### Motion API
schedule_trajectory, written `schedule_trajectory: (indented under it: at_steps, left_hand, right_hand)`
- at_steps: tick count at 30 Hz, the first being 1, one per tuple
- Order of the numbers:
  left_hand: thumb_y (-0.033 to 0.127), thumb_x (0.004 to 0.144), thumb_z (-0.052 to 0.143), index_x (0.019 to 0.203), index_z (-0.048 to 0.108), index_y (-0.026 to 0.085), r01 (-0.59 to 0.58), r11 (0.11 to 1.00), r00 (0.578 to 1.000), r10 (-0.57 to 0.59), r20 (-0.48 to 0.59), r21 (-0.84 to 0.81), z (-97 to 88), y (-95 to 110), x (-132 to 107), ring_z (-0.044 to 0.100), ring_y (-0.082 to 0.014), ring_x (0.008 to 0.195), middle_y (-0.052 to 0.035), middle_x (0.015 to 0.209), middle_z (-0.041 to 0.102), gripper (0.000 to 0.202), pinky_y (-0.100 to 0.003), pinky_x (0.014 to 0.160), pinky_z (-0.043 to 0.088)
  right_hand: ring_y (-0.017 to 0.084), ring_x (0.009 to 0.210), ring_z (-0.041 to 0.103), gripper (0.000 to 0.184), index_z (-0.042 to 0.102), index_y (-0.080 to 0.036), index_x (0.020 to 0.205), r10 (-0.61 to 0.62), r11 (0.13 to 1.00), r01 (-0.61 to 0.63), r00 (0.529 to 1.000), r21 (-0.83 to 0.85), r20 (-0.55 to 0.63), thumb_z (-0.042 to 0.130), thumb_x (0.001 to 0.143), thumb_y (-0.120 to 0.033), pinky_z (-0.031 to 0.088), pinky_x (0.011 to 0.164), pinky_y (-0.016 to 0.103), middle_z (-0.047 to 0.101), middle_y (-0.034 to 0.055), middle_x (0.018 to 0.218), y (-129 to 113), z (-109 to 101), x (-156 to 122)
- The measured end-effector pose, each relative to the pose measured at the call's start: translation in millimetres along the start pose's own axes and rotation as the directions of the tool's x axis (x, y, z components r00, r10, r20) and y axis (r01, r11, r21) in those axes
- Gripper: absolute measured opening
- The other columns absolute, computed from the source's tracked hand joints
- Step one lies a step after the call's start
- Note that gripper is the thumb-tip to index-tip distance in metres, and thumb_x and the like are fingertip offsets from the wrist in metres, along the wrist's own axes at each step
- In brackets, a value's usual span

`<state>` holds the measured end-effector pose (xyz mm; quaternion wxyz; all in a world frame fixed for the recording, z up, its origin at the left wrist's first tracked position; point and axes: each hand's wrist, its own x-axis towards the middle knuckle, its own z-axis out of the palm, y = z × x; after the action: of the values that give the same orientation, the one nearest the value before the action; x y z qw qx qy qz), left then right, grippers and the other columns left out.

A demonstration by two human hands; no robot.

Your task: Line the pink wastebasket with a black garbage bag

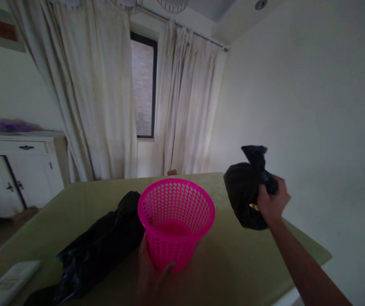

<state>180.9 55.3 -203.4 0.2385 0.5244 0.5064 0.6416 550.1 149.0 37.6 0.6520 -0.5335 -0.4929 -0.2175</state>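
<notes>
1. Head view: my right hand (pixel 273 199) was closed tightly around the neck of a knotted black bag (pixel 243 191). It held the bag in the air at about 3 o'clock from the pink basket (pixel 176 221), clear of it and above the far right part of the table (pixel 233 263).
2. My left hand (pixel 153 276) was at 6 o'clock of the basket. It cupped the basket's base with the thumb laid on the perforated wall, so it gripped the basket rather than lying flat.
3. The basket stood upright near the middle of the yellow-green table with its mouth open.
4. A loose black bag (pixel 102 246) lay crumpled on the table from 9 o'clock to 7 o'clock of the basket, touching its side.
5. A white remote (pixel 8 280) lay at 8 o'clock, near the table's edge. It had faint markings too blurred to read, and I saw no brand or label anywhere.
6. A white cabinet (pixel 19 170) stood at 10 o'clock with something purple (pixel 8 125) on top. Pale curtains (pixel 99 106) framed a dark window (pixel 142 85) at 12 o'clock.
</notes>
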Motion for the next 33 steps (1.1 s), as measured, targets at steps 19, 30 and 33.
schedule_trajectory:
  at_steps: [19,30,33]
  left_hand:
    - [0.019,0.096,0.052,0.166,0.016,0.045,-0.282,0.421,0.945,0.278,0.174,0.862,-80.4,4,-9,0.053,-0.0364,0.139,-0.0079,0.165,0.044,0.083,-0.057,0.107,0.048]
    - [0.043,0.095,0.047,0.108,0.072,0.02,0.45,0.556,0.867,-0.083,-0.492,0.699,-175.2,102,123,0.06,-0.0257,0.067,-0.0058,0.073,0.065,0.037,-0.031,0.057,0.04]
    - [0.046,0.086,0.055,0.103,0.071,0.015,0.291,0.922,0.735,-0.045,-0.677,0.254,-178.9,135,144,0.052,-0.0179,0.064,0.0015,0.065,0.057,0.039,-0.025,0.054,0.039]
  right_hand:
    - [0.042,0.144,0.049,0.067,0.052,-0.019,0.153,0.227,0.679,0.409,0.673,-0.609,0.704,0.042,0.096,-0.052,0.032,0.115,0.069,0.053,0.0218,0.156,89,-35,-222]
    - [0.037,0.145,0.049,0.068,0.05,-0.026,0.154,0.176,0.83,0.36,0.556,-0.426,0.813,0.048,0.092,-0.055,0.027,0.12,0.068,0.05,0.0142,0.16,120,-29,-214]
    - [0.039,0.14,0.054,0.07,0.053,-0.024,0.149,0.169,0.894,0.215,0.651,-0.393,0.74,0.046,0.092,-0.064,0.037,0.114,0.07,0.056,0.0169,0.154,109,-20,-192]
